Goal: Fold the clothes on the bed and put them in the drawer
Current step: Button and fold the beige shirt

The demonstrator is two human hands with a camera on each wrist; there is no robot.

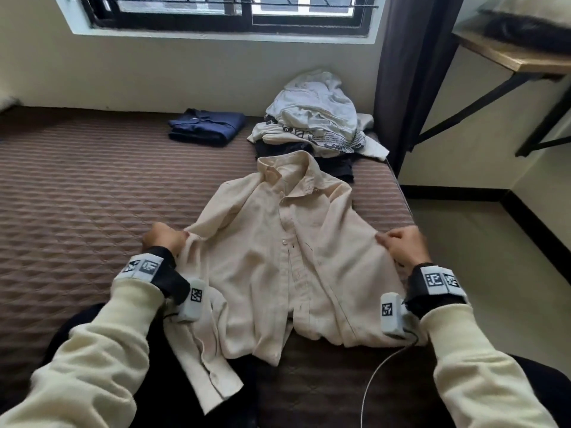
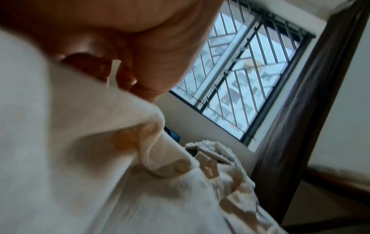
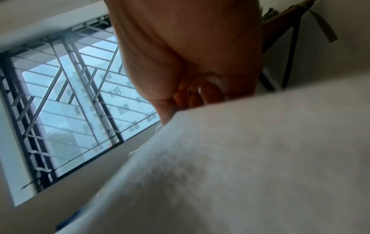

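Left hand (image 1: 163,239) and right hand (image 1: 401,247) each pinch the cream shirt (image 1: 287,257) mid-frame; uneven pulling risks skewing it; its lower-left sleeve could drag.

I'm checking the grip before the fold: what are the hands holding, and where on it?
Both hold the cream shirt. The left hand grips its left edge by the sleeve; the right hand grips the opposite side edge.

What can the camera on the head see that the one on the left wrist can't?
Only the head view shows the whole cream shirt spread on the bed, the right hand on its other side, and the folded navy garment. Only the left wrist view shows the left hand with fingers curled into the fabric up close. Both show the shirt, the unfolded pile and the barred window.
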